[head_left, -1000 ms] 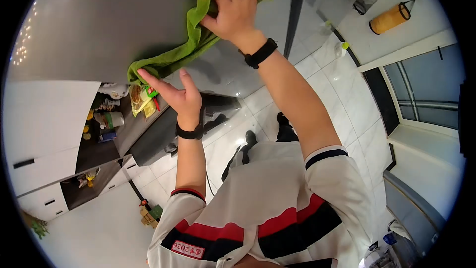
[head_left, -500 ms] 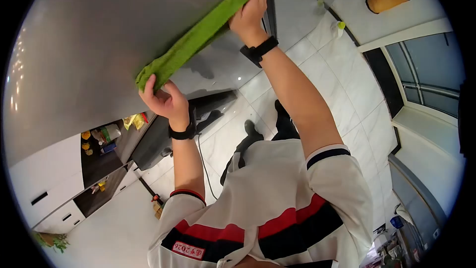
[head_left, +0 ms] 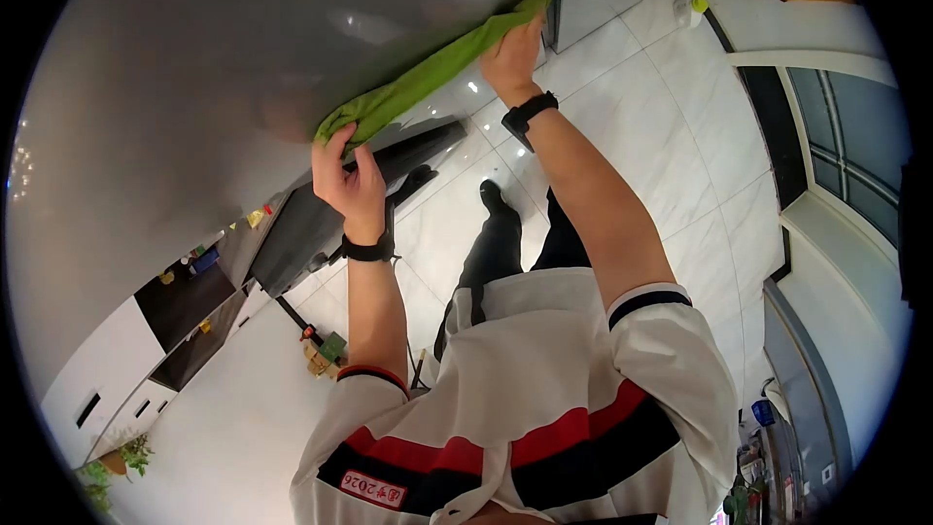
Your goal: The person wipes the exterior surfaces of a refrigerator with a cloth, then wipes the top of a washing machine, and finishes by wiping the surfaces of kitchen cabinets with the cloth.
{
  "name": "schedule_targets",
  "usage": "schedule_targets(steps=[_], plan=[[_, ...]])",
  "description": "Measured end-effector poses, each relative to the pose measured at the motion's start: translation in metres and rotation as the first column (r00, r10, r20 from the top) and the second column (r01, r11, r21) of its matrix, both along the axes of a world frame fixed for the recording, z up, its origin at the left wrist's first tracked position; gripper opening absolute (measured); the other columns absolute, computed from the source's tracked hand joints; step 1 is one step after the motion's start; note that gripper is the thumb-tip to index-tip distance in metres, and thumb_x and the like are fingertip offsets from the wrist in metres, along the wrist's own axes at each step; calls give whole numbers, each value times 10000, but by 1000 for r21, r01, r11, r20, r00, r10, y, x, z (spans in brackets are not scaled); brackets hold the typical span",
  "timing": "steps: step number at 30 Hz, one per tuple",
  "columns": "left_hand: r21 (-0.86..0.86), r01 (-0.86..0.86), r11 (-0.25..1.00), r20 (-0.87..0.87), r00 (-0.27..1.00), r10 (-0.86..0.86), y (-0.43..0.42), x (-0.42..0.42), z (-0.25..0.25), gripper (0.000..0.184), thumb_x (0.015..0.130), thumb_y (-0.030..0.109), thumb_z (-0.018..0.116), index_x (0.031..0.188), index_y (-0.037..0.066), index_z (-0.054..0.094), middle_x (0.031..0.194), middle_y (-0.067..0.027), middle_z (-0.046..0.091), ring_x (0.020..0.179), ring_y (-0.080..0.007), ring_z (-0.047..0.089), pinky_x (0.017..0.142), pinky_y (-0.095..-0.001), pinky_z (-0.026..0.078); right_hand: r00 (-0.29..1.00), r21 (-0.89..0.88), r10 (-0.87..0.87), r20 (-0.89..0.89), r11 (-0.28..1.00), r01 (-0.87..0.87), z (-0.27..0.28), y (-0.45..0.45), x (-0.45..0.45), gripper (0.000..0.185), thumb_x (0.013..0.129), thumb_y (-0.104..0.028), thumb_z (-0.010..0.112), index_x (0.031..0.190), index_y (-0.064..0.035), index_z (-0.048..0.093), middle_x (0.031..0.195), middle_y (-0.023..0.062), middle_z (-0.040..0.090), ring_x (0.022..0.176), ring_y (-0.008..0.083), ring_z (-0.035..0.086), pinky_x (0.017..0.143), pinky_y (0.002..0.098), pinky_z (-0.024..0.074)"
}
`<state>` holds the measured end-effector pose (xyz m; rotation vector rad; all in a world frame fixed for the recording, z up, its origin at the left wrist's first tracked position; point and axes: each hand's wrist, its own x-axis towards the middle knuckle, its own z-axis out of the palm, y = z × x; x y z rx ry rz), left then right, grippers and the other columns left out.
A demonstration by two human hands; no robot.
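Note:
A long green cloth [head_left: 428, 78] is stretched slantwise between my hands, along the lower edge of a large glossy grey panel [head_left: 224, 68]. My left hand [head_left: 348, 180] pinches the cloth's lower left end between thumb and fingers. My right hand [head_left: 515, 63] grips it near the upper right end, its fingers partly hidden behind the fabric. A short end of cloth reaches past that hand to a dark vertical edge [head_left: 552, 15]. Both wrists wear black bands.
Below the panel, a dark slanted flat object [head_left: 408, 148] stands over marble-look floor tiles [head_left: 671, 117]. A white cabinet with open shelves [head_left: 180, 306] is at left, with a plant [head_left: 131, 452] near it. A yellow-capped bottle [head_left: 692, 10] and a window [head_left: 850, 136] are at right.
Both hands and the cloth have shifted right in view, the cloth's left end moving toward the panel's lower edge. The view has also shifted. The hold on the cloth remains.

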<state>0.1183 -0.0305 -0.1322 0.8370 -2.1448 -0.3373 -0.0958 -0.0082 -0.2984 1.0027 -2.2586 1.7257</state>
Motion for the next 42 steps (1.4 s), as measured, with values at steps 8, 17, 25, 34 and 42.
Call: schedule_targets(steps=[8, 17, 25, 34, 42], plan=[[325, -101, 940, 5, 994, 105, -6, 41, -6, 117, 853, -36, 606, 966, -45, 632, 869, -122, 668, 737, -152, 630, 698, -238, 487, 939, 124, 21, 343, 990, -68, -22, 0, 62, 644, 885, -155, 461, 1326, 222, 181, 1377, 462, 192, 1304, 561, 221, 1119, 536, 198], [406, -77, 911, -117, 984, 136, -18, 142, 8, 120, 948, 6, 506, 1033, -49, 570, 764, -86, 633, 699, -128, 616, 701, -257, 517, 820, -37, 48, 570, 999, -32, -18, -34, 223, 674, 930, -245, 449, 1331, 214, 162, 1386, 463, 174, 1292, 573, 220, 1131, 531, 167], [314, 2, 949, -311, 945, 101, -28, 175, 24, 133, 1004, 84, 386, 1114, 15, 416, 814, -143, 646, 713, -191, 637, 670, -285, 517, 917, 117, 149, 370, 972, -205, 23, -34, 277, 580, 820, -181, 544, 1093, 301, 373, 1335, 527, 153, 1287, 631, 164, 1099, 612, 152], [135, -40, 990, -434, 896, 95, -34, 118, 47, 174, 1009, 141, 415, 1113, 1, 411, 1089, -205, 593, 932, -269, 631, 822, -365, 531, 995, -142, 95, -43, 985, -100, 143, -32, 175, 679, 751, -340, 638, 1161, 170, 458, 1336, 474, 216, 1268, 645, 164, 1072, 673, 134], [136, -38, 990, -403, 911, 90, -18, 62, 40, 179, 1019, 146, 387, 1126, 5, 406, 1030, -210, 612, 928, -272, 641, 835, -366, 537, 977, -154, 19, -214, 987, -53, 161, -30, 71, 712, 736, -462, 640, 1158, 104, 549, 1287, 309, 414, 1221, 509, 354, 1097, 627, 179]])
